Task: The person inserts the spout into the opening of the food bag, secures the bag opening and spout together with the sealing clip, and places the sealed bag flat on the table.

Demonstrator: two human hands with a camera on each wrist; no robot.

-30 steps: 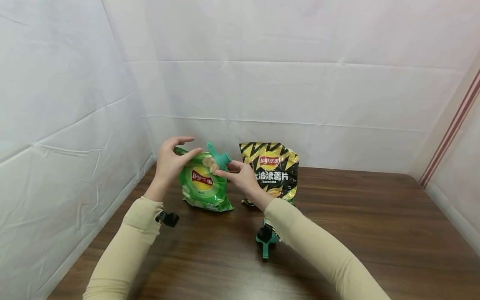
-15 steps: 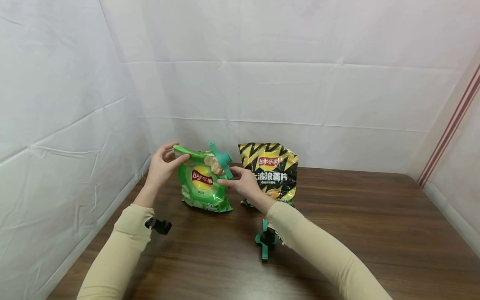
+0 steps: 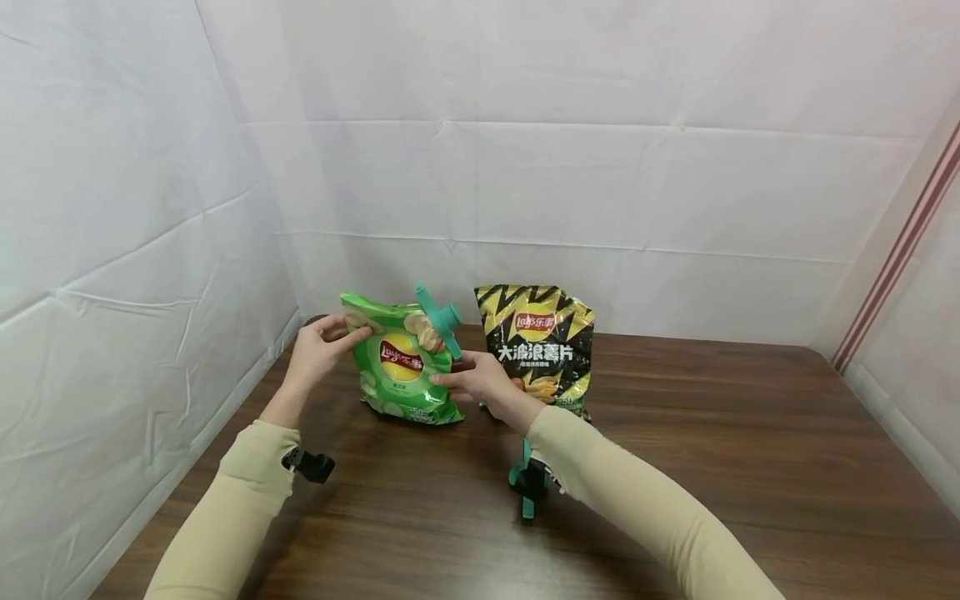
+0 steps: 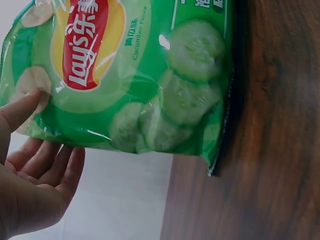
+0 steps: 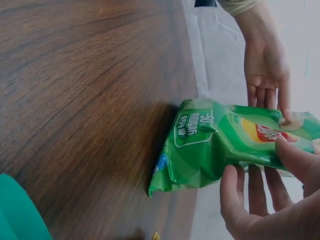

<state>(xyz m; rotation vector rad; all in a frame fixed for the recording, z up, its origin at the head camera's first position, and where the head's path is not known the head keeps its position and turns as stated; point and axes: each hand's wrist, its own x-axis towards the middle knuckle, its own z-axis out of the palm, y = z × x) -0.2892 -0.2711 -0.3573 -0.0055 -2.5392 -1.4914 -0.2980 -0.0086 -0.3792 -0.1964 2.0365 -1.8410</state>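
Observation:
A green Lay's chip bag stands upright on the table with a teal sealing clip slanted across its top right corner. My left hand holds the bag's left edge. In the left wrist view the thumb lies on the front and the other fingers are at the back. My right hand holds the right edge just below the clip, thumb on the front. The right wrist view shows both hands at opposite sides of the green bag. The clip's grip on the bag is not visible in the wrist views.
A black and yellow Lay's chip bag stands behind the right hand. Another teal clip lies on the wooden table, partly hidden by the right wrist's camera. White cloth hangs behind and at the sides.
My left hand has slid from the bag's top left corner down its left edge. My right hand has dropped from the clip to the bag's right edge. The clip stays on the corner.

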